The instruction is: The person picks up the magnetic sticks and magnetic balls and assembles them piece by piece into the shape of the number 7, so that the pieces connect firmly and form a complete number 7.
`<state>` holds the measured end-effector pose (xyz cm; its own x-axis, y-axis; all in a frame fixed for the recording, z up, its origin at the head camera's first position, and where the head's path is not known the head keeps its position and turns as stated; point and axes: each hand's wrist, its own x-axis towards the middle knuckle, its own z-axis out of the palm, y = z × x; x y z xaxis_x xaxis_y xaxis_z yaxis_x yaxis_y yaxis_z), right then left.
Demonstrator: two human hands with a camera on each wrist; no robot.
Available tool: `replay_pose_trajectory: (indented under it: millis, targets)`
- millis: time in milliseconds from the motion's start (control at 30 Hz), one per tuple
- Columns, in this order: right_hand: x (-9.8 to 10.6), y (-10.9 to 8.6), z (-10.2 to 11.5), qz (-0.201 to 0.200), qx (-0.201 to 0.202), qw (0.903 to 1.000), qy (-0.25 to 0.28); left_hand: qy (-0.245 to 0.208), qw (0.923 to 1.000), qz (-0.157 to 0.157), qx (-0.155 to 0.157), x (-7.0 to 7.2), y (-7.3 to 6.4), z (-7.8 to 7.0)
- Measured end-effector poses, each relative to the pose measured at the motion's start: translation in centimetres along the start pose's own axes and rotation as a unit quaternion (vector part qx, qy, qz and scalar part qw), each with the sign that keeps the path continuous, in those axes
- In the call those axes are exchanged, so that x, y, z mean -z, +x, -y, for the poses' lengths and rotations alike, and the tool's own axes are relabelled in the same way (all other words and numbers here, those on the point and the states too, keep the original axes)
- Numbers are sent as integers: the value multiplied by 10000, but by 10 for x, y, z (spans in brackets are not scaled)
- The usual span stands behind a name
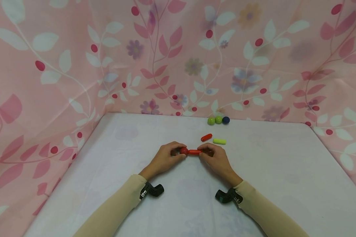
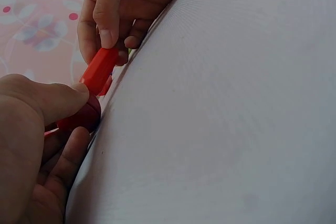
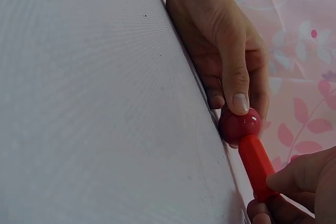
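Observation:
My left hand [image 1: 167, 157] pinches a dark red ball [image 3: 240, 125] between thumb and fingers, low over the white table. My right hand [image 1: 218, 160] grips the far end of a bright red faceted stick [image 3: 256, 166]. The stick's other end meets the ball, and the two lie in one line between my hands. Just beyond my right hand's fingers lie a second red stick [image 1: 206, 137] and a yellow-green stick [image 1: 219, 141]. In the left wrist view my left thumb covers part of the ball.
At the table's back edge two green balls [image 1: 211, 121] and a dark blue ball [image 1: 226, 120] sit in a row. A pink floral cloth [image 1: 178, 59] hangs behind and along the sides of the white-covered table [image 1: 273, 171].

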<state>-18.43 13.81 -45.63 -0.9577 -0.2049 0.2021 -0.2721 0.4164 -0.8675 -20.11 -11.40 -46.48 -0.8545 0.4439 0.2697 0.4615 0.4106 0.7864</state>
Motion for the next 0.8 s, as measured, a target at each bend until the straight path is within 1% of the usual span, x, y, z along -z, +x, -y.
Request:
replay_pose_trajectory:
  millis: [233,467,667,800]
  targets:
    - [-1,-1,0,-65,28,10000,-54,-39,10000,-18,-33,-1,0,2]
    - [-1,-2,0,-62,201,9998,-67,-47,10000,-19,-64,-1,0,4]
    - [-1,-1,-1,-35,193,9997,-145,-10,9999,-33,-105,0,0,3]
    - [-1,0,-2,-49,168,9996,-209,-1,10000,-5,-50,0,0,2]
